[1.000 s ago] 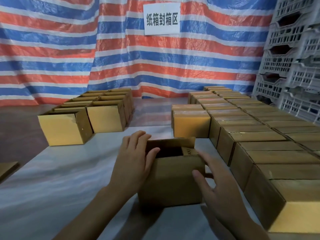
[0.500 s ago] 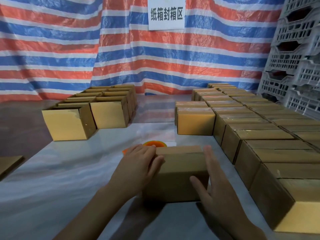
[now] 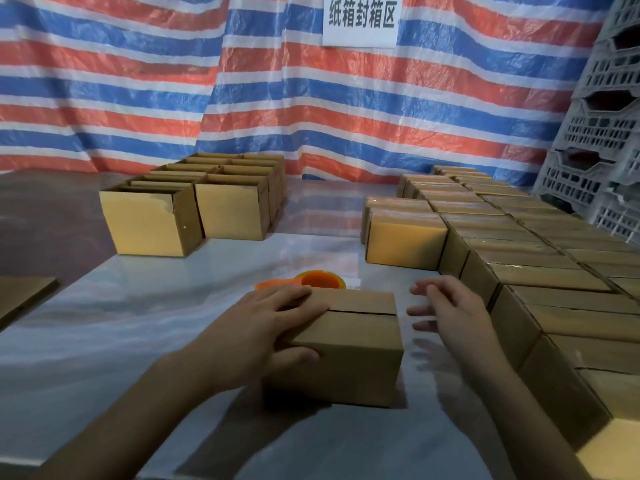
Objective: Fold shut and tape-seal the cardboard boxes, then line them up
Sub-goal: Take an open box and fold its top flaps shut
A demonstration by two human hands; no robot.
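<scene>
On the grey table (image 3: 138, 323), the left hand (image 3: 273, 327) presses flat on the untaped box (image 3: 360, 344) beneath it, the right hand (image 3: 453, 317) hovers spread alongside; lifting early likely lets the flaps spring open.

An orange object (image 3: 320, 280) behind the box (image 3: 360, 341) shows only its upper part. The box and the left hand (image 3: 273, 323) hide the rest, so what it is cannot be told. That hand also covers the left end of the box's top seam. The right hand (image 3: 450, 306) is blurred at the fingers. The stacked crates (image 3: 595, 150), a flat cardboard sheet (image 3: 24, 292) and the wall sign (image 3: 360, 26) are cut off by the picture's edges.
</scene>
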